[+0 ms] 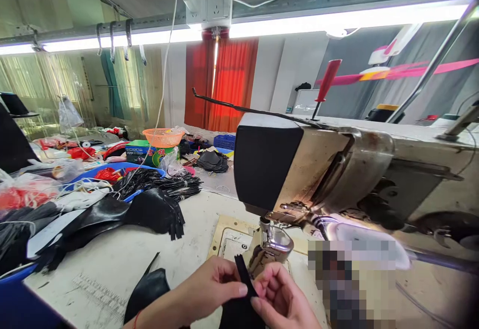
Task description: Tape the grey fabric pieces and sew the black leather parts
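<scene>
Black, layered and fringed at its tip, the material (244, 275) is pinched between both hands' fingers (239, 289).

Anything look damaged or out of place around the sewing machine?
The sewing machine has brown, rust-like stains on its side, suggesting wear. A red-handled tool sticks up from its top, an odd spot for it.

Black piece (239, 315): matte, flat-looking and thin, with narrow upper strip and wider lower part.
Narrow end (240, 264): pointing upward, leaning a little to the left, with small notches at the tip.
Middle: bent lightly, pinched between left hand (214, 289) and right hand (282, 296).
Wide part (236, 318): hanging below the fingers, cut off by the lower border of view.
Place: in front of sewing machine (269, 169), near the needle area.
</scene>
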A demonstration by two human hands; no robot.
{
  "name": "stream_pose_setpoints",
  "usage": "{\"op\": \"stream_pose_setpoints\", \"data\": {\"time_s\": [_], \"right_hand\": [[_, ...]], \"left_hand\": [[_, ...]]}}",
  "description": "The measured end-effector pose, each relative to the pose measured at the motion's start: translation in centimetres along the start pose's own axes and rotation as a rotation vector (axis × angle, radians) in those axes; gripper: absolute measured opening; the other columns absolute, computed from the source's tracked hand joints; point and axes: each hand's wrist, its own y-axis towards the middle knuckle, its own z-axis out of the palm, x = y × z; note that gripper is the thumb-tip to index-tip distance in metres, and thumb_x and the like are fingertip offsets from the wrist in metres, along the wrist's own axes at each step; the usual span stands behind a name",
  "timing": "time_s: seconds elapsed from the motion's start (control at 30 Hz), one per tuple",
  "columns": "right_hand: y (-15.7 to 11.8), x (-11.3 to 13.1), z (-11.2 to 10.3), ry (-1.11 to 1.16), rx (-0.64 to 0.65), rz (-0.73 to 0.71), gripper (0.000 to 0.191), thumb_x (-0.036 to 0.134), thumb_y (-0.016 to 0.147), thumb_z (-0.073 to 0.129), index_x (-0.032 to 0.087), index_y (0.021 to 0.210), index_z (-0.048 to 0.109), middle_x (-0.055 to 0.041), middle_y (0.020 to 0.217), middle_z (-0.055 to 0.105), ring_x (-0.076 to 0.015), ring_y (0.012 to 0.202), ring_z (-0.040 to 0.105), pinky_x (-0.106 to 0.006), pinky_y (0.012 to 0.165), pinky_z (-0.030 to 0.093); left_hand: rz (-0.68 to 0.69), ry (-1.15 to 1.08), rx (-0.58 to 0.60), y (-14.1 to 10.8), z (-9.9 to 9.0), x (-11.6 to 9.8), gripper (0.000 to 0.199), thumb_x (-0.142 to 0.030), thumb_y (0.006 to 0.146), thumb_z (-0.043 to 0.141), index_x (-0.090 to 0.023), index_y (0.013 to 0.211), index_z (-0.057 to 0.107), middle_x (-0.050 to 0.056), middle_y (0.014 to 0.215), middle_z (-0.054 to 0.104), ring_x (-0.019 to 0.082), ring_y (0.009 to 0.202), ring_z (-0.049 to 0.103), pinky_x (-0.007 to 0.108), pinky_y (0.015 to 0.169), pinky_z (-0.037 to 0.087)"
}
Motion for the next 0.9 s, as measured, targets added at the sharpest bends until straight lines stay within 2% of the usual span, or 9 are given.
{"op": "stream_pose_setpoints", "data": {"time_s": [0.17, 0.3, 0.37, 0.47, 0.53, 0.6, 0.67, 0.8, 0.9], "right_hand": [[0.5, 0.2, -0.2, 0.051, 0.018, 0.047, 0.054, 0.043, 0.055, 0.091, 0.021, 0.077, 0.047, 0.0075, 0.066, 0.058, -0.0057, 0.061, 0.048, -0.017, 0.057, 0.034], [0.6, 0.4, -0.4, 0.106, -0.045, 0.048, 0.056, 0.041, 0.054, 0.092, 0.022, 0.073, 0.042, 0.0089, 0.064, 0.054, -0.0049, 0.056, 0.041, -0.016, 0.054, 0.033], [0.6, 0.5, -0.4, 0.131, -0.094, 0.045, 0.057, 0.04, 0.054, 0.092, 0.022, 0.072, 0.041, 0.0086, 0.064, 0.055, -0.0051, 0.056, 0.041, -0.016, 0.054, 0.034], [0.7, 0.4, -0.1, 0.157, -0.13, 0.023, 0.058, 0.039, 0.054, 0.092, 0.021, 0.071, 0.04, 0.0082, 0.062, 0.056, -0.005, 0.056, 0.043, -0.016, 0.054, 0.034], [0.8, 0.1, 0.2, 0.152, -0.141, 0.004, 0.057, 0.04, 0.055, 0.091, 0.022, 0.071, 0.039, 0.0083, 0.063, 0.056, -0.0045, 0.054, 0.041, -0.015, 0.052, 0.033], [0.9, -0.3, 0.4, 0.106, -0.14, -0.019, 0.054, 0.044, 0.061, 0.087, 0.023, 0.073, 0.038, 0.0083, 0.063, 0.054, -0.0053, 0.051, 0.041, -0.017, 0.049, 0.033], [1.1, -0.5, 0.0, -0.057, -0.159, -0.138, 0.042, 0.046, 0.074, 0.076, 0.024, 0.073, 0.04, 0.0067, 0.066, 0.052, -0.008, 0.054, 0.043, -0.019, 0.05, 0.036], [1.8, -0.2, -2.4, -0.724, -0.178, -0.727, 0.008, 0.019, 0.089, 0.057, 0.023, 0.084, 0.054, -0.0006, 0.082, 0.053, -0.0141, 0.074, 0.053, -0.024, 0.067, 0.046], [2.6, 0.2, -4.3, -1.05, -0.079, -1.017, 0.029, 0.003, 0.085, 0.055, 0.018, 0.11, 0.057, -0.0068, 0.098, 0.053, -0.0161, 0.091, 0.057, -0.024, 0.078, 0.051]], "left_hand": [[-0.041, 0.117, 0.042, -0.7, -0.4, -0.6, 0.025, -0.032, 0.064, 0.062, -0.016, 0.082, 0.068, -0.003, 0.067, 0.055, 0.012, 0.066, 0.046, 0.023, 0.061, 0.034], [0.051, 0.513, -0.2, -1.2, 0.6, 0.4, 0.034, -0.026, 0.07, 0.063, -0.02, 0.103, 0.068, 0.004, 0.1, 0.069, 0.023, 0.095, 0.059, 0.031, 0.085, 0.043], [0.089, 0.62, -0.326, -1.2, 1.2, 1.5, 0.044, -0.027, 0.077, 0.057, -0.02, 0.121, 0.06, 0.009, 0.119, 0.065, 0.027, 0.11, 0.057, 0.036, 0.098, 0.04], [0.152, 0.642, -0.366, -0.8, 2.0, 2.9, 0.055, -0.031, 0.083, 0.052, -0.019, 0.136, 0.046, 0.013, 0.139, 0.053, 0.028, 0.126, 0.049, 0.039, 0.105, 0.037], [0.157, 0.573, -0.375, -0.2, 2.2, 2.9, 0.052, -0.033, 0.084, 0.052, -0.018, 0.133, 0.047, 0.014, 0.137, 0.054, 0.028, 0.125, 0.05, 0.038, 0.104, 0.037], [0.121, 0.467, -0.382, 0.7, 1.9, 2.2, 0.04, -0.033, 0.082, 0.054, -0.018, 0.119, 0.056, 0.011, 0.12, 0.063, 0.026, 0.111, 0.057, 0.036, 0.097, 0.041], [0.073, 0.342, -0.333, 1.8, 1.1, 1.0, 0.027, -0.033, 0.076, 0.059, -0.017, 0.098, 0.061, 0.006, 0.094, 0.066, 0.023, 0.092, 0.059, 0.033, 0.082, 0.044], [0.049, 0.062, -0.25, 4.7, -0.8, -1.4, 0.022, -0.035, 0.068, 0.065, -0.017, 0.08, 0.059, -0.002, 0.07, 0.057, 0.015, 0.069, 0.052, 0.026, 0.064, 0.037], [0.114, -0.022, -0.244, 6.9, -0.9, -2.3, 0.021, -0.032, 0.066, 0.067, -0.016, 0.079, 0.061, -0.002, 0.073, 0.06, 0.015, 0.072, 0.053, 0.026, 0.067, 0.038]]}}
